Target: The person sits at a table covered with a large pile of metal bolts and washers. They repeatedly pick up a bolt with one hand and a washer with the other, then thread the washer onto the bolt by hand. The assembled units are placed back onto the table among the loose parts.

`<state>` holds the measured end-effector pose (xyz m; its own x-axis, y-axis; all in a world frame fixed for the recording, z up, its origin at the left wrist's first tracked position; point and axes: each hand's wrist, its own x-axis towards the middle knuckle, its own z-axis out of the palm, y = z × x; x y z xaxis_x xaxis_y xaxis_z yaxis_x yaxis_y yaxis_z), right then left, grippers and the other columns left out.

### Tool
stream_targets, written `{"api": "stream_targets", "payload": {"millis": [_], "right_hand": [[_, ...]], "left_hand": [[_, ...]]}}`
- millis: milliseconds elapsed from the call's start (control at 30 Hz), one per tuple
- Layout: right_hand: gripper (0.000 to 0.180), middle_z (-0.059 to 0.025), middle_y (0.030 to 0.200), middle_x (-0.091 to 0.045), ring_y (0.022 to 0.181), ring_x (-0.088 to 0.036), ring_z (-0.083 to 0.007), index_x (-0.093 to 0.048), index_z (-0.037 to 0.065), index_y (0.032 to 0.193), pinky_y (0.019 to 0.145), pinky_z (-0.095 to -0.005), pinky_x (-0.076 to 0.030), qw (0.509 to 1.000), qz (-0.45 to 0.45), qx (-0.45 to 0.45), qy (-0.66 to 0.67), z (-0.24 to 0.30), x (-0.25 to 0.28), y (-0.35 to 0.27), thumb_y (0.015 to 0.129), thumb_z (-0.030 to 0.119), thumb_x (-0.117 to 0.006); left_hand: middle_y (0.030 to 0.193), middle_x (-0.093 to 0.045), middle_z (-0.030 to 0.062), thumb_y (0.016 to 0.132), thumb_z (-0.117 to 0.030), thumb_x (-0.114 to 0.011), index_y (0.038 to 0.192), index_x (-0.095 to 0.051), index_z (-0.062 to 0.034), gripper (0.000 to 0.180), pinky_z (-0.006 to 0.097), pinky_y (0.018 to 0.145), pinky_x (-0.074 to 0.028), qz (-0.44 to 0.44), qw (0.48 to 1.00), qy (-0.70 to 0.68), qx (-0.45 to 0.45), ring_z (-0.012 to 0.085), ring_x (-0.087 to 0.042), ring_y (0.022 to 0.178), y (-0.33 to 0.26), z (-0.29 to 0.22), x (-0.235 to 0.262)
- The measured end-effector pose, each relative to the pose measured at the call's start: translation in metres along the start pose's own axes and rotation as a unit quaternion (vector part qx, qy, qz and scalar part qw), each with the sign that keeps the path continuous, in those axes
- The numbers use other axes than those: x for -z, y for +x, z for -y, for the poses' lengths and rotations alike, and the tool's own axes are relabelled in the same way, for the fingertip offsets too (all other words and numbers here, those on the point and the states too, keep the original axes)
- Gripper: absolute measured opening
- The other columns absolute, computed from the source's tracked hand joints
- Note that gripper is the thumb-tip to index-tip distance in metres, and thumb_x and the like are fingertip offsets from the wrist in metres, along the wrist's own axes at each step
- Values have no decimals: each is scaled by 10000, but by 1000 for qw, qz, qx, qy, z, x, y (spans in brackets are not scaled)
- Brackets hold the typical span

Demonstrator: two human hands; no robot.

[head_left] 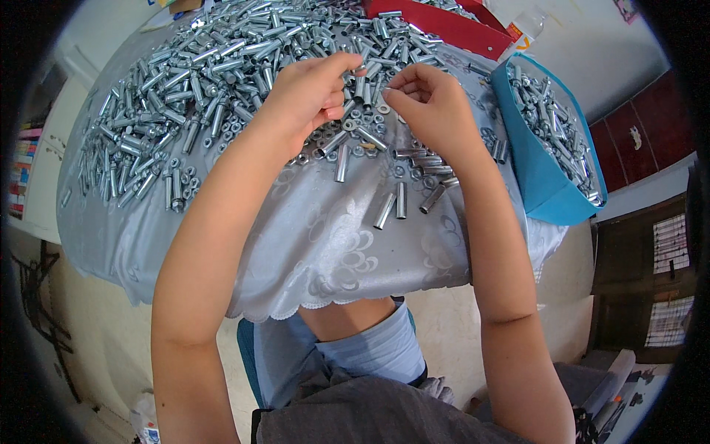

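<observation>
Over the near side of a heap of metal sleeves and bolts, both my hands are raised close together. The fingers of my left hand are bent, the index finger reaching toward the right; whatever lies at its tip blends into the metal behind. My right hand is closed in a pinch of thumb and forefinger, with something tiny and pale at the tips that I cannot make out. Below them lie nuts, washers and loose metal sleeves. Two sleeves lie nearer the table's front.
A silvery patterned cloth covers the round table and hangs over its front edge. At the right stands a blue fabric bin full of metal bolts. Farther back are a red box with more metal parts and a plastic bottle.
</observation>
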<state>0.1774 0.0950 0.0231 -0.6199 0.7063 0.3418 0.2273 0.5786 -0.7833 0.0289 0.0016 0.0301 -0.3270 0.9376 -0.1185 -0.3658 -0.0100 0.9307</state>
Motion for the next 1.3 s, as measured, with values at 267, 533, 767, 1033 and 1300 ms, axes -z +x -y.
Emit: {"api": "stream_targets", "payload": {"millis": [267, 533, 767, 1033, 1300], "right_hand": [[188, -104, 720, -623, 645, -581, -150, -618, -30, 898, 614, -272, -465, 999, 31, 20, -28, -1, 3, -2, 758, 92, -581], [161, -87, 730, -614, 663, -558, -131, -617, -23, 909, 635, -258, -452, 999, 34, 27, -9, 0, 3, -2, 789, 75, -574], [174, -65, 759, -623, 683, -554, -109, -622, -25, 918, 645, -247, -453, 995, 44, 22, 83, -3, 6, 1, 789, 89, -597], [164, -57, 778, -630, 704, -552, -100, -638, -16, 906, 659, -235, -445, 998, 29, 37, 49, 1, 9, 0, 778, 85, -622], [190, -41, 850, -641, 735, -561, -96, -635, 4, 955, 673, -220, -440, 980, 57, -29, 191, 17, 12, -3, 792, 102, -634]], "left_hand": [[526, -293, -85, 806, -237, -620, 886, -579, 14, 266, 192, 439, -258, 10, 1000, 12, 1, 28, -288, 455, -1, 0, 0], [528, -295, -86, 811, -251, -615, 878, -583, 9, 271, 195, 440, -256, 15, 1000, 27, -6, 29, -285, 460, -1, 1, 1], [527, -292, -88, 811, -263, -619, 877, -586, -1, 272, 197, 436, -256, 9, 999, 31, 1, 32, -285, 460, -1, 1, -1], [531, -301, -88, 809, -262, -626, 868, -591, -15, 257, 197, 439, -256, 14, 999, 30, 1, 29, -286, 462, 0, 2, 0], [534, -314, -79, 822, -255, -607, 678, -475, -106, 246, 203, 437, -260, 37, 999, 35, 14, 34, -292, 457, -6, 1, -7]]}}
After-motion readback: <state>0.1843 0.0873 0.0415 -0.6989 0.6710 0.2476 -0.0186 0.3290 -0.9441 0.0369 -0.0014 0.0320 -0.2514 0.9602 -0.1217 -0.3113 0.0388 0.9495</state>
